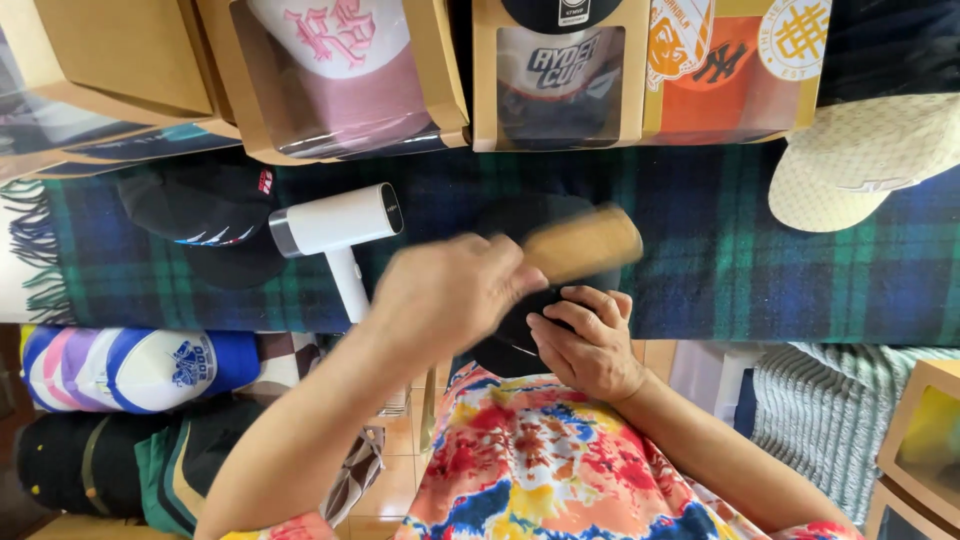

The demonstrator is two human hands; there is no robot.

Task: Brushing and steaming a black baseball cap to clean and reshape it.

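My left hand [450, 295] grips a tan wooden brush [585, 243], which is blurred with motion and sits just above a black cap [520, 330]. My right hand [585, 345] rests on the near side of that black cap and holds it down, fingers curled over its edge. The cap lies on a dark green and blue plaid blanket [700, 270]. My hands hide most of the cap. My tie-dye shirt [540, 470] fills the lower middle.
A white handheld appliance [335, 228] lies left of my hands, beside another black cap [210, 215]. A cream cap [860, 160] sits at the right. Windowed cardboard boxes [440, 70] holding caps line the far edge. Rolled caps [130, 368] are stacked at the lower left.
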